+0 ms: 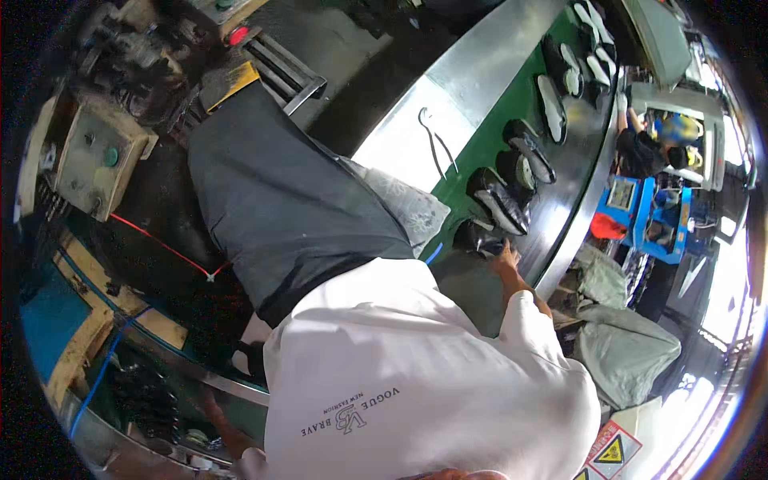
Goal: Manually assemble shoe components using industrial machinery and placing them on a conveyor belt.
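My right hand (506,258) reaches out to the right with its fingers closed on the near end of a black shoe (475,237). That shoe lies on a green conveyor belt (472,182), nearest me in a row of several black shoes. Just past it is a black shoe with a pale sole (502,210). Down at the lower left, my left hand (218,418) is stretched over another shelf-like line, close to dark shoes (148,400). That hand is dim and smeared, so its fingers cannot be made out.
Long-handled metal pincers (436,142) lie on the shiny metal ledge (400,120) beside the belt. A machine with a control box (104,156) stands at the left. Grey cloth-covered objects (628,352) and a blue frame (652,216) are beyond the belt, near another person (640,152).
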A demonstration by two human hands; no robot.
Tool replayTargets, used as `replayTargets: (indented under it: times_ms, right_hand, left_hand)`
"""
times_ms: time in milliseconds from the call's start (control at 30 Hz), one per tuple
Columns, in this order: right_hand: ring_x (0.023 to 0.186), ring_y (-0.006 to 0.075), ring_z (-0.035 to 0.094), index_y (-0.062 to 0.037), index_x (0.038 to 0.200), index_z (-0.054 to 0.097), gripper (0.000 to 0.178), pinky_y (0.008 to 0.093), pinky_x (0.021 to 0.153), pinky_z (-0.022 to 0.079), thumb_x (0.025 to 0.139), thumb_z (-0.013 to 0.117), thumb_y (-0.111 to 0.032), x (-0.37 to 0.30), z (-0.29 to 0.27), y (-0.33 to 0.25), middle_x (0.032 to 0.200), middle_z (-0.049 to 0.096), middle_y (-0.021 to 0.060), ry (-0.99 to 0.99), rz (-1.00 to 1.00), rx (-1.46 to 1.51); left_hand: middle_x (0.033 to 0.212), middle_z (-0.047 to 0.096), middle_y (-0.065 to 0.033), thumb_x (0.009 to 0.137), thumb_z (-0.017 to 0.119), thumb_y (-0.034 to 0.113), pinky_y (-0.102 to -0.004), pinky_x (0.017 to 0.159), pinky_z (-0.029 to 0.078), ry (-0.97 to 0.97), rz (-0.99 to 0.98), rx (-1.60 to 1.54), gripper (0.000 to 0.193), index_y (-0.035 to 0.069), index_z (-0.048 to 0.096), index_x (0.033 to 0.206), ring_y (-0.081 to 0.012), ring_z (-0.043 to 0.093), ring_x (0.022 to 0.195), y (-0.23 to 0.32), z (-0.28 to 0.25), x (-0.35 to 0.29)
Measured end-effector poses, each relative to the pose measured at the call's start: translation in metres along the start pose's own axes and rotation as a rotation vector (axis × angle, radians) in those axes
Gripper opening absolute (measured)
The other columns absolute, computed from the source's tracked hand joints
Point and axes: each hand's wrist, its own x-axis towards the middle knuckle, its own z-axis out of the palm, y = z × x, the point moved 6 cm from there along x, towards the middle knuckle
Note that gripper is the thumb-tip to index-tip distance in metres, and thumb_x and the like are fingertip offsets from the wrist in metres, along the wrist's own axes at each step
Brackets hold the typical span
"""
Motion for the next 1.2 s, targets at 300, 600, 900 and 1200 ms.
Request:
replayTargets:
  times_ms: [300,600,900,1200]
  right_hand:
    - [0.126,0.0424,0.068,-0.0026,0.164,0.036,0.127,0.0478,0.105,0.055,0.069,0.091,-0.068,-0.048,-0.038,-0.016,0.136,0.068,0.0295,0.060,-0.224,-0.074]
    - [0.122,0.0403,0.070,0.0148,0.158,0.037,0.118,0.0429,0.107,0.054,0.081,0.088,-0.058,-0.144,0.009,-0.110,0.133,0.069,0.0326,0.208,-0.082,0.763]
    - [0.108,0.0255,0.070,0.0137,0.140,0.059,0.083,0.0366,0.096,0.055,0.086,0.087,-0.043,-0.207,-0.144,-0.223,0.120,0.074,0.0226,-0.026,-0.381,1.187]
    - [0.121,0.0316,0.070,0.0108,0.153,0.048,0.102,0.0408,0.107,0.053,0.082,0.092,-0.047,-0.284,-0.255,-0.417,0.132,0.070,0.0274,-0.090,-1.091,0.810]
  left_hand:
    - [0.129,0.073,-0.0176,0.114,0.055,0.015,-0.0356,0.103,0.055,-0.039,0.048,-0.276,0.036,-0.003,0.062,0.144,-0.0246,0.070,0.117,0.263,0.035,0.270]
    - [0.127,0.076,-0.0198,0.108,0.057,0.002,-0.0358,0.101,0.058,-0.412,0.507,-0.747,0.031,-0.005,0.066,0.137,-0.0267,0.075,0.115,0.637,0.176,0.296]
    - [0.144,0.064,-0.0208,0.105,0.064,0.004,-0.0390,0.102,0.059,-0.712,0.780,-0.883,0.050,-0.001,0.053,0.153,-0.0300,0.071,0.123,0.745,0.170,0.241]
    - [0.128,0.071,-0.0210,0.097,0.071,0.001,-0.0428,0.094,0.060,0.074,0.836,-0.617,0.034,-0.002,0.069,0.130,-0.0409,0.073,0.114,0.685,0.070,0.299]
